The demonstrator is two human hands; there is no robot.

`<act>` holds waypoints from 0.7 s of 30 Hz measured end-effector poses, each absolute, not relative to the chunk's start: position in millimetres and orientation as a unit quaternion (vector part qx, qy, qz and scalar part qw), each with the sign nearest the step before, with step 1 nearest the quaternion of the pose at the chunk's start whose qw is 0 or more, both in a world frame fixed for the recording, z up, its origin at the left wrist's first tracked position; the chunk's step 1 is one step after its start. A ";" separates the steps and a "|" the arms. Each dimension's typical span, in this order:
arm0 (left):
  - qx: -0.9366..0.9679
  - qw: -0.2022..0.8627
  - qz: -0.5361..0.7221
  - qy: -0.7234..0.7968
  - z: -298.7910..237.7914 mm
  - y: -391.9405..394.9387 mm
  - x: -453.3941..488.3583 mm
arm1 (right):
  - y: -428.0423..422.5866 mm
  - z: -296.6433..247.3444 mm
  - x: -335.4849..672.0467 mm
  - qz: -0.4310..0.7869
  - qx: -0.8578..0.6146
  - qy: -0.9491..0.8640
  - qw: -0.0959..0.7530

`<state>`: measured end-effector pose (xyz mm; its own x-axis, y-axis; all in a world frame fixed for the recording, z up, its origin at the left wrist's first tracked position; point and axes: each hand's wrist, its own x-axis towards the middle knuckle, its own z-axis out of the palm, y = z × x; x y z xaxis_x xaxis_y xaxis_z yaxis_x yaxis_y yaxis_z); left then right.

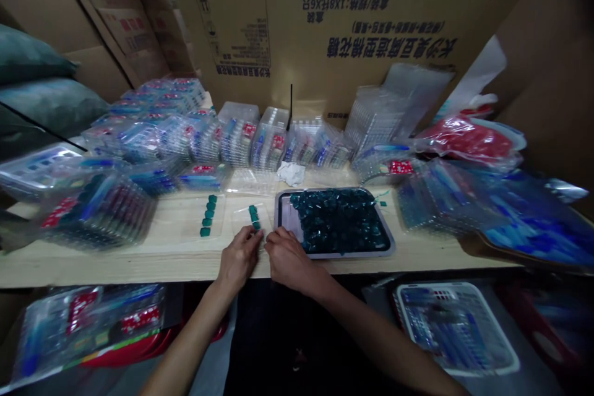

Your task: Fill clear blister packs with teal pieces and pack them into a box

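Our tray (288, 213), two o'clock from right fingers (277, 241), seems handily set; what they or left fingers (251, 237) hold, we can't tell.

head view | forward, down | close above workbench (176, 262) (sole camera)

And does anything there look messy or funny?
Yes. A small green scrap lies loose on the table, outside the tray where the green pieces are heaped. A crumpled white wad sits behind the tray like litter. And the printing on the big carton is upside down.
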<state>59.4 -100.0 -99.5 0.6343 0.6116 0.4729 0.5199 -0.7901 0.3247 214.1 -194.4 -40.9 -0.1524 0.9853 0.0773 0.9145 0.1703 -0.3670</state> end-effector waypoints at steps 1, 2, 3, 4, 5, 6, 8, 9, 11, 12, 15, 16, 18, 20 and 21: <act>0.905 0.065 0.286 0.309 -100.8 -99.9 58.1 | -193.2 -39.4 219.8 0.121 -0.634 -0.746 0.161; 0.908 0.056 0.282 0.306 -101.7 -100.0 56.6 | -191.7 -37.7 227.6 0.120 -0.643 -0.736 0.175; 0.909 0.050 0.281 0.304 -102.1 -100.1 54.8 | -189.8 -35.9 237.4 0.114 -0.661 -0.718 0.187; 0.909 0.047 0.280 0.305 -102.1 -100.3 52.9 | -187.6 -34.2 249.0 0.104 -0.687 -0.692 0.194; 0.910 0.045 0.278 0.305 -101.5 -100.5 51.0 | -185.2 -32.8 261.7 0.089 -0.723 -0.657 0.194; 0.910 0.044 0.275 0.307 -100.5 -100.7 49.1 | -182.8 -31.9 274.7 0.069 -0.762 -0.617 0.186; 0.907 0.046 0.282 0.311 -97.1 -101.3 46.5 | -177.9 -32.2 298.7 0.026 -0.822 -0.548 0.153; 0.902 0.050 0.290 0.315 -94.5 -101.9 46.2 | -175.8 -33.4 308.4 0.005 -0.838 -0.530 0.134; 0.887 0.064 0.318 0.329 -87.1 -104.3 48.9 | -172.4 -37.4 321.8 -0.022 -0.840 -0.531 0.108; 0.877 0.075 0.336 0.336 -82.3 -106.2 52.3 | -171.1 -39.6 325.8 -0.028 -0.834 -0.541 0.102; 0.849 0.135 0.382 0.338 -65.3 -114.3 71.7 | -169.0 -43.4 330.8 -0.027 -0.818 -0.567 0.089; 0.843 0.165 0.392 0.330 -59.9 -117.2 80.7 | -168.7 -43.3 331.4 -0.029 -0.814 -0.574 0.085; 0.832 0.231 0.394 0.315 -51.0 -121.8 100.9 | -168.9 -41.0 333.0 -0.028 -0.808 -0.583 0.079; 0.817 0.297 0.380 0.314 -46.0 -123.8 121.6 | -170.5 -37.3 335.5 -0.016 -0.814 -0.573 0.094; 0.804 0.333 0.372 0.322 -44.9 -123.8 131.7 | -171.8 -35.6 336.9 -0.008 -0.819 -0.562 0.113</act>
<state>131.7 -123.8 -44.9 0.5156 0.7655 0.3849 0.2697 -0.5714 0.7751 336.9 -171.8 -35.6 0.3674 0.9193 0.1414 0.9231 -0.3418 -0.1764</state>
